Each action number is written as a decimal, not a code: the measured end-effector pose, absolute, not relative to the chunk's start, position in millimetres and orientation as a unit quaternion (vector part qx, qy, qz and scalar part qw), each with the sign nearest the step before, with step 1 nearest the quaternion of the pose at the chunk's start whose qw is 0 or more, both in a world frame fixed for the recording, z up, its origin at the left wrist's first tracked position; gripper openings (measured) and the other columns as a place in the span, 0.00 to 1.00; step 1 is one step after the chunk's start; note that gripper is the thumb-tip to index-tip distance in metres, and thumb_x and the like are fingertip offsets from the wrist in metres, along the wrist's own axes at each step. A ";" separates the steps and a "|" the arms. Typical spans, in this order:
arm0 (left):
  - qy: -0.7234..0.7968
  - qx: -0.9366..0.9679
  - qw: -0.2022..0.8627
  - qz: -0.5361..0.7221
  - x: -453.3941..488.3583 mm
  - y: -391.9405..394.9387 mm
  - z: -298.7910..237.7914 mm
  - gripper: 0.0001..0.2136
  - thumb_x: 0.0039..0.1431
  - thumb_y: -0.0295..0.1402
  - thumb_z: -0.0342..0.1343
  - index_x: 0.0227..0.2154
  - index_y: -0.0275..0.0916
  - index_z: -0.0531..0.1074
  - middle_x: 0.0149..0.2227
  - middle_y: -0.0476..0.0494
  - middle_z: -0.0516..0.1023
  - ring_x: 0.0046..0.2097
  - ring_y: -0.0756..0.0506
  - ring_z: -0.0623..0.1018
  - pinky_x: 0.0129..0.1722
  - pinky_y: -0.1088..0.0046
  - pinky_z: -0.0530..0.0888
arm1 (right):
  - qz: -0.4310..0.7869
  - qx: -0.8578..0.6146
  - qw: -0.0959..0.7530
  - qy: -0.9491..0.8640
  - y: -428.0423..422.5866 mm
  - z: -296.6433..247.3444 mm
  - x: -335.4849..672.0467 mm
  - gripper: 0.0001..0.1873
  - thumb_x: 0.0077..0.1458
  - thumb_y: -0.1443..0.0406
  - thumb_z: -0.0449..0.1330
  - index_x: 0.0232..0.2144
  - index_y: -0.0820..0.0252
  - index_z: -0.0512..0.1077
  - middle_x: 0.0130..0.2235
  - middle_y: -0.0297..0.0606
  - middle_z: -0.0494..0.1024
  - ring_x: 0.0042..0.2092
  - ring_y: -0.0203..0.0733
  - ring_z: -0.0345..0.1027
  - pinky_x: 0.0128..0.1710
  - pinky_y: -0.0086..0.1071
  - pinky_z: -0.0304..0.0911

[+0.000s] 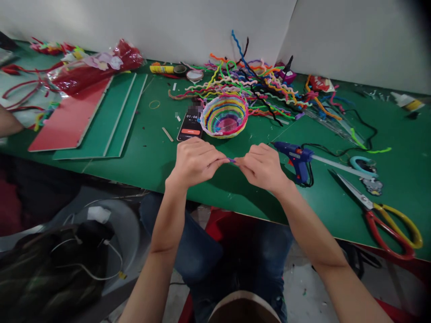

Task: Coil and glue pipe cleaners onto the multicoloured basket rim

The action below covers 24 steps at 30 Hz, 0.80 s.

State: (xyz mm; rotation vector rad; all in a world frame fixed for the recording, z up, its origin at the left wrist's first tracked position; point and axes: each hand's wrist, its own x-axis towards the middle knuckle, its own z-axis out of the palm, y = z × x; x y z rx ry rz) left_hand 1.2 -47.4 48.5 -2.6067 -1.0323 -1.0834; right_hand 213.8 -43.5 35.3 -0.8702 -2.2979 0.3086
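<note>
Between my two hands a short bit of purple pipe cleaner (pixel 231 160) shows, and most of it is hidden in the fingers. My left hand (pixel 198 160) is closed, pinching its left end. On the other end my right hand (pixel 261 166) is closed in a pinch too. Just beyond them sits a small bowl (pixel 225 115) made of coiled, many-coloured pipe cleaners with a pink rim. A phone (pixel 189 128) with a running timer lies left of the bowl, close to my left hand. Right of my right hand lies a blue hot glue gun (pixel 296 157) with a glue stick in it.
Behind the bowl spreads a tangled heap of pipe cleaners (pixel 256 85). Large scissors (pixel 373 206) with red and yellow handles lie at the right. Green and red boards (pixel 77 119) are stacked at the left, near another person's arm (pixel 8 123). A glue stick tube (pixel 163 68) lies at the back.
</note>
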 end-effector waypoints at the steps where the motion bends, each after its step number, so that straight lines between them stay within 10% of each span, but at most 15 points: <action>1: -0.335 -0.871 0.046 -0.357 -0.2 -49.2 51.1 0.11 0.60 0.39 0.57 0.24 0.42 0.76 0.22 0.52 0.79 0.25 0.50 0.77 0.29 0.71 0.68 | 0.110 -0.330 0.316 -0.882 -43.7 36.2 213.5 0.18 0.61 0.60 0.54 0.20 0.56 0.65 0.19 0.32 0.62 0.27 0.37 0.51 0.31 0.37 0.44; 24: -0.363 -0.868 0.032 -0.336 -18.1 -56.4 65.3 0.10 0.64 0.36 0.53 0.31 0.41 0.77 0.28 0.51 0.81 0.32 0.50 0.79 0.35 0.74 0.72 | -0.118 -0.254 0.416 -0.865 -40.3 30.3 218.9 0.05 0.60 0.66 0.56 0.31 0.57 0.70 0.21 0.28 0.70 0.26 0.33 0.57 0.28 0.32 0.48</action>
